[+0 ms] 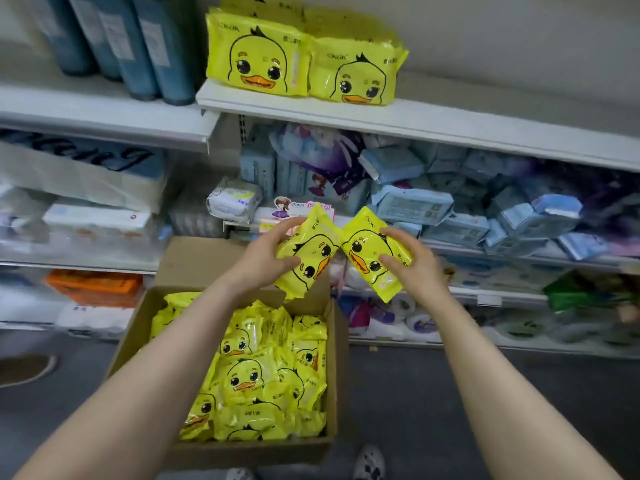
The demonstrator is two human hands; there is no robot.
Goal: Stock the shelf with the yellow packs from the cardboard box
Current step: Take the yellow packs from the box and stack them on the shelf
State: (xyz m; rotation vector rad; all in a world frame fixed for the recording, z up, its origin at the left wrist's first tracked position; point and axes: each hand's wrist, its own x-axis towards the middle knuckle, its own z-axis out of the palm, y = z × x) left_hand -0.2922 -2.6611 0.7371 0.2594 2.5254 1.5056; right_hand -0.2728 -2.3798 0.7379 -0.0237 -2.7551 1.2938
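Observation:
My left hand [266, 252] grips one yellow duck-face pack [311, 252], tilted. My right hand [414, 263] grips a second yellow pack [367, 249], tilted the other way. The two packs touch at their inner corners, held in the air above the far end of the cardboard box [332, 368]. The box stands open on the floor and holds several more yellow packs [256, 379]. On the white upper shelf [450, 124] two rows of the same yellow packs [301, 60] stand upright at its left end.
Blue cylindrical packs [138, 43] stand on the shelf to the left. The shelf below the yellow packs holds light blue and purple packs [467, 202]. Tissue bundles [86, 188] fill the left shelves. Shoes [369, 462] show on the dark floor by the box.

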